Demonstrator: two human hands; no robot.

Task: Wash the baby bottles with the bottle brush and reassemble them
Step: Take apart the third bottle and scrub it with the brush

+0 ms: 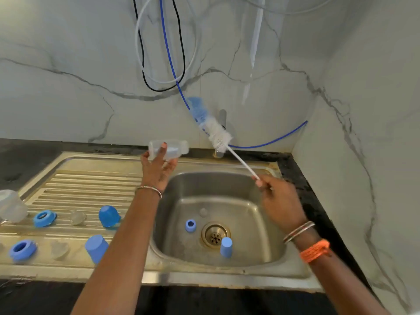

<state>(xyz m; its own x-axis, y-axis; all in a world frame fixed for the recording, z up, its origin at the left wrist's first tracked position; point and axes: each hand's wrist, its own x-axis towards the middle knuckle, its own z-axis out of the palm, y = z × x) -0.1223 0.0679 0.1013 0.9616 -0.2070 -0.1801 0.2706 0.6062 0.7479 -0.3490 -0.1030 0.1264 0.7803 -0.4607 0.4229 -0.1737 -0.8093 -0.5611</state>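
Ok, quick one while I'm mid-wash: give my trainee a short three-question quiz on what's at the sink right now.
1. True or false: the bottle brush is inside the clear bottle.
2. Which hand holds the brush handle? A) left hand B) right hand
3. Fill in: down in the sink basin, beside the drain, lie a blue ring and a blue ____.

Key:
1. False: the brush is in the air, apart from the bottle.
2. B
3. cap
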